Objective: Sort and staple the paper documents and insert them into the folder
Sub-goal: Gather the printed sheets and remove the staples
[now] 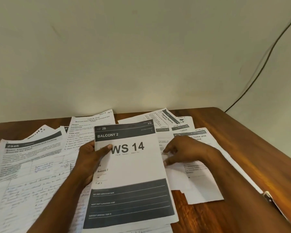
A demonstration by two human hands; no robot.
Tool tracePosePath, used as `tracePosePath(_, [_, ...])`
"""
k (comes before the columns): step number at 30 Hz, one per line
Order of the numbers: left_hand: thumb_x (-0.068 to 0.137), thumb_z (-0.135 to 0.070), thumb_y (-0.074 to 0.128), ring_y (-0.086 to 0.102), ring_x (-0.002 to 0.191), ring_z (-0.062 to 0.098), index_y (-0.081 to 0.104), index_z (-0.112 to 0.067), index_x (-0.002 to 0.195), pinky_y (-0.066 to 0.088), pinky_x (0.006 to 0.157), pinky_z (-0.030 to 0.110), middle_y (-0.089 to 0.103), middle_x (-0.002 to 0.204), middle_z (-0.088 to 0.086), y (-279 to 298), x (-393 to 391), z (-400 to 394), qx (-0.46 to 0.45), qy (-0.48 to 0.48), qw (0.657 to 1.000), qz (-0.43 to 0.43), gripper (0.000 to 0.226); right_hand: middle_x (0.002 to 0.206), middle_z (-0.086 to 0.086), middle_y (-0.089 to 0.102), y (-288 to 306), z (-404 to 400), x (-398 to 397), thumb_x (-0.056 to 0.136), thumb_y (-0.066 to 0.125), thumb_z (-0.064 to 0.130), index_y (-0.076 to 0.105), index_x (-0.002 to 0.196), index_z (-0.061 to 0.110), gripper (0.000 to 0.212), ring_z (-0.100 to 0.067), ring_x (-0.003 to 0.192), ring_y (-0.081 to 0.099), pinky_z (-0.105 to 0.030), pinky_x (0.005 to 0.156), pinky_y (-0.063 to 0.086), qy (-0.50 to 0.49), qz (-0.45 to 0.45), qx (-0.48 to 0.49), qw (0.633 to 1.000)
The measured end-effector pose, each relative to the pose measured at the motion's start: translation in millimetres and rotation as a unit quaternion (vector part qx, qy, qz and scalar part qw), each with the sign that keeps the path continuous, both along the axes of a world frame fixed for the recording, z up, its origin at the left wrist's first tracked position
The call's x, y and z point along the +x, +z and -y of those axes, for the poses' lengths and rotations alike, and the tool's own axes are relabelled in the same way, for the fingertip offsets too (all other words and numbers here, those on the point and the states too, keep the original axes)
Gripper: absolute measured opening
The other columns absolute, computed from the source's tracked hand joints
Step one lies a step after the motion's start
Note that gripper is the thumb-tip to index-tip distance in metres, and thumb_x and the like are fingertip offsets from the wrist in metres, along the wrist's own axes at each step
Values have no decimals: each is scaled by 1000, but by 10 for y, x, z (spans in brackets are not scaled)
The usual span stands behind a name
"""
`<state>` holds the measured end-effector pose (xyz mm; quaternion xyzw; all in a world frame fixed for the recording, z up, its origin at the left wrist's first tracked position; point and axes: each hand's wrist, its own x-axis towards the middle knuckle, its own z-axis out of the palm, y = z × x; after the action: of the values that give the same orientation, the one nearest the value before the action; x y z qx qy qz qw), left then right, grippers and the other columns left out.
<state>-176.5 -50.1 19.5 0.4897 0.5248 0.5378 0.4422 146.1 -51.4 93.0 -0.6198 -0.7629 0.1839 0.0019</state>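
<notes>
Gripped by the left hand at its left edge, thumb on top: the WS 14 sheet, raised near the table's front middle. Right hand fingering loose papers just beside it; grasp unclear. Best kept flat, edges squared before stapling. Farther back, sheets fanned along the far edge. No folder visible.

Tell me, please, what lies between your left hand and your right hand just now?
In the head view, the WS 14 sheet spans that stretch: the left hand grips its left edge, thumb on its face, while the right hand touches loose papers beside its right edge.
</notes>
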Motion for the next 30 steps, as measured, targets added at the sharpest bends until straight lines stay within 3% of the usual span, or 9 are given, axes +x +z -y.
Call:
tracePosePath(3, [90,-23,78,79,86,37,68,-16,116,61,85,61,81,107,3,-31,-24,-15,2,4,1000,-11,29,154,4,54,-32,-49,190,81,68,75,54,147,31,80,-23,135,54,-40,111,44,-82,-60,43,994])
tracePosePath(6, [89,-26,79,79,84,36,68,-17,116,61,85,62,81,106,3,-45,-26,-27,3,8,1000,-21,30,171,-6,26,-238,-117,404,55,28,111,24,160,39,127,-38,155,27,-69,119,26,-159,27,19,987])
tracePosePath(9, [89,-25,79,80,80,34,69,-17,116,63,80,56,82,101,1,-30,-1,-21,3,11,1000,-22,30,173,-18,2,-380,-64,321,73,31,101,2,165,32,119,-48,157,5,-80,116,12,-193,95,-32,976])
tracePosePath(13, [90,-25,78,80,75,30,69,-17,113,64,68,45,82,96,-2,-12,27,2,5,21,999,-37,26,171,-19,16,-392,54,-170,82,27,94,9,165,21,112,-54,150,24,-74,115,27,-147,142,17,979])
tracePosePath(16, [89,-25,77,79,71,24,68,-19,109,62,55,33,82,90,-8,5,42,21,9,22,999,-47,22,162,-25,33,-363,121,-376,94,32,80,20,163,14,96,-55,144,35,-72,112,32,-115,171,15,978])
tracePosePath(18, [89,-25,77,79,71,25,69,-20,109,62,55,33,82,90,-8,15,57,29,10,21,999,-45,22,152,-17,50,-274,123,-324,94,39,77,41,153,16,85,-46,137,47,-70,111,35,-101,156,30,982])
tracePosePath(21, [91,-22,76,79,72,26,69,-19,110,63,53,32,82,89,-9,22,70,46,9,17,999,-36,21,134,-5,65,-157,11,-56,88,46,83,59,133,21,77,-31,122,61,-56,104,48,-148,78,85,982])
tracePosePath(25, [90,-19,77,80,78,32,71,-16,113,65,65,43,82,97,2,27,72,46,8,14,1000,-12,24,124,1,68,-317,-163,409,85,67,69,61,125,24,60,-22,107,67,-44,87,58,-226,9,167,960])
tracePosePath(30, [89,-20,78,79,82,36,71,-15,114,61,84,60,82,101,6,-1,40,11,-1,18,1000,-12,26,119,2,69,-407,-199,596,71,93,46,65,117,21,59,-15,98,61,-36,85,55,-257,-89,188,944])
